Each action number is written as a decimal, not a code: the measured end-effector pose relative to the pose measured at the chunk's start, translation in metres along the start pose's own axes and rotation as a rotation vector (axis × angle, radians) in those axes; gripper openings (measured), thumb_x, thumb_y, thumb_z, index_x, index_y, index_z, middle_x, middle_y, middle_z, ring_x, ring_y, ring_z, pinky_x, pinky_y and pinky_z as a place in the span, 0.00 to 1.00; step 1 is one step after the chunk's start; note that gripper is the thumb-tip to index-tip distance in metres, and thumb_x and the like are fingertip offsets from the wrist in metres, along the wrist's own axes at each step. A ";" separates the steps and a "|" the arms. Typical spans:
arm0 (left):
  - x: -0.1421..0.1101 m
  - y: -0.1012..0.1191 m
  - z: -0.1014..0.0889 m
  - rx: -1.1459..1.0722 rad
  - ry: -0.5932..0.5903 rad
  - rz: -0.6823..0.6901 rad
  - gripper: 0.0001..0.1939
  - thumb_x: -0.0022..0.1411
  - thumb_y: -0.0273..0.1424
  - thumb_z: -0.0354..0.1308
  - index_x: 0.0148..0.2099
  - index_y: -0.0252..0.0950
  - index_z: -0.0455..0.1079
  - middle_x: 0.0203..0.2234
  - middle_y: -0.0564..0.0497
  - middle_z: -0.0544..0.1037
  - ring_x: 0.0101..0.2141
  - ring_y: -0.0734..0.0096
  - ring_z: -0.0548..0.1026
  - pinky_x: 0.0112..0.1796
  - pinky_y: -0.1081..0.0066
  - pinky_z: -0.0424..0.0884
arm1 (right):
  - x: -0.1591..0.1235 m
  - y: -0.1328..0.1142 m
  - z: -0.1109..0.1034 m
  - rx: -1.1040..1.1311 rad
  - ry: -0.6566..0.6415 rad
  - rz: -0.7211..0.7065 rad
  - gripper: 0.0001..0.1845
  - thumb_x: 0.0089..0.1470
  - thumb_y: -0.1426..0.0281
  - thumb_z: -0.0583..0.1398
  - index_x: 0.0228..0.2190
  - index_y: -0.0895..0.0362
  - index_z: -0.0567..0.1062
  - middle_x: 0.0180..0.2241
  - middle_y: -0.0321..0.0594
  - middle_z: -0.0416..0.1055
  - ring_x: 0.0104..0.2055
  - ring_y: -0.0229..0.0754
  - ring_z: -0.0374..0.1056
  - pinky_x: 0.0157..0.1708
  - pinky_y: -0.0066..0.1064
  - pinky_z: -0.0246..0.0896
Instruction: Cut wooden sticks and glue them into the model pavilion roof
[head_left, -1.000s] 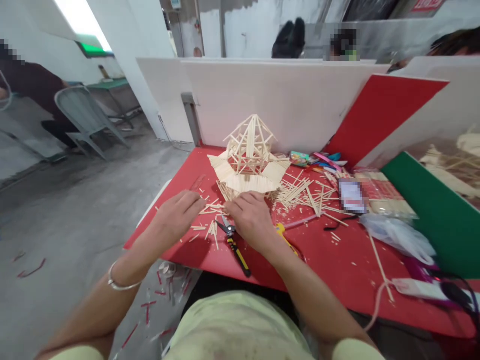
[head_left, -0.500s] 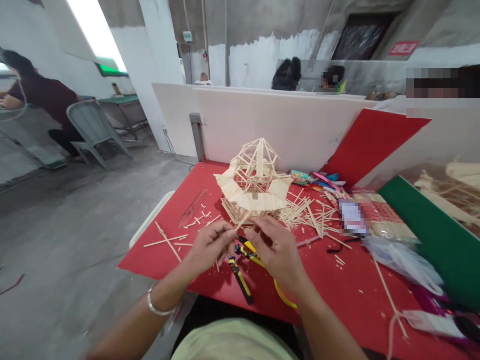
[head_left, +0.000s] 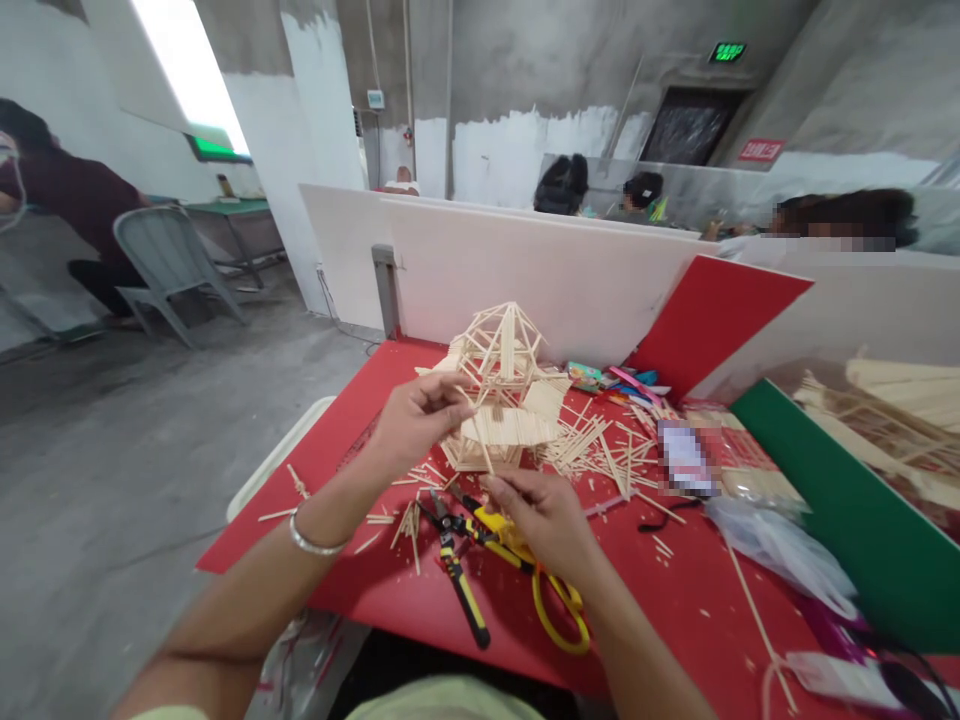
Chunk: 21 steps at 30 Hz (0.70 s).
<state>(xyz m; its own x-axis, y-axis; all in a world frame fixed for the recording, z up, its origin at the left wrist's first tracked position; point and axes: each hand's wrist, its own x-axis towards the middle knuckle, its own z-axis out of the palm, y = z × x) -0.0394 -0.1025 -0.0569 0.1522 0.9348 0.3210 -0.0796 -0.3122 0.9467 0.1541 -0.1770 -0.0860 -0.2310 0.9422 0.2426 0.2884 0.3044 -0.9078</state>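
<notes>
A thin wooden stick (head_left: 481,440) is held between both hands in front of the model. Its upper end is pinched in the fingertips of my left hand (head_left: 416,425). My right hand (head_left: 544,515) grips its lower end between thumb and fingers. Behind them stands a pavilion-like model (head_left: 510,345) built of sticks, with a pointed frame on top and flat slatted panels below; my left hand covers part of it. Under my hands lie cutting pliers (head_left: 463,590) with black-and-yellow handles and yellow-handled scissors (head_left: 559,620), partly hidden by my right hand.
Loose sticks (head_left: 600,440) are heaped right of the model on the red tabletop (head_left: 637,600). Further right are a phone (head_left: 684,458), a plastic bag (head_left: 780,545) and a green board (head_left: 847,510). A white partition (head_left: 540,255) closes the back. People sit beyond.
My left hand has risen and my right hand has dropped, so the stick now slants up to the left instead of up to the right. The view has tilted up slightly.
</notes>
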 end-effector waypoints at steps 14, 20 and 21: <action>0.098 0.007 0.003 -0.089 -0.027 -0.214 0.13 0.51 0.31 0.70 0.38 0.33 0.74 0.33 0.47 0.80 0.15 0.87 0.63 0.15 0.76 0.49 | 0.070 0.015 -0.002 0.321 0.148 0.195 0.21 0.50 0.51 0.62 0.31 0.56 0.78 0.27 0.37 0.75 0.19 0.30 0.59 0.15 0.22 0.49; 0.113 0.006 0.010 -0.067 -0.060 -0.242 0.16 0.47 0.31 0.73 0.37 0.34 0.72 0.21 0.55 0.74 0.14 0.84 0.65 0.14 0.77 0.47 | 0.084 0.018 -0.004 0.346 0.142 0.209 0.20 0.49 0.52 0.63 0.28 0.57 0.78 0.25 0.37 0.74 0.18 0.30 0.58 0.15 0.22 0.48; 0.115 0.005 0.010 -0.061 -0.064 -0.240 0.16 0.47 0.31 0.73 0.37 0.34 0.72 0.20 0.55 0.74 0.14 0.84 0.65 0.14 0.77 0.47 | 0.086 0.019 -0.004 0.349 0.140 0.211 0.20 0.49 0.52 0.63 0.29 0.57 0.78 0.26 0.37 0.74 0.18 0.29 0.58 0.15 0.22 0.49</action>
<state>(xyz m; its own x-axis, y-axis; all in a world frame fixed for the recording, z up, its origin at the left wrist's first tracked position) -0.0129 0.0016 -0.0147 0.2356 0.9677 0.0901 -0.0927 -0.0699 0.9932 0.1438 -0.0898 -0.0809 -0.0655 0.9960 0.0613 -0.0210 0.0601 -0.9980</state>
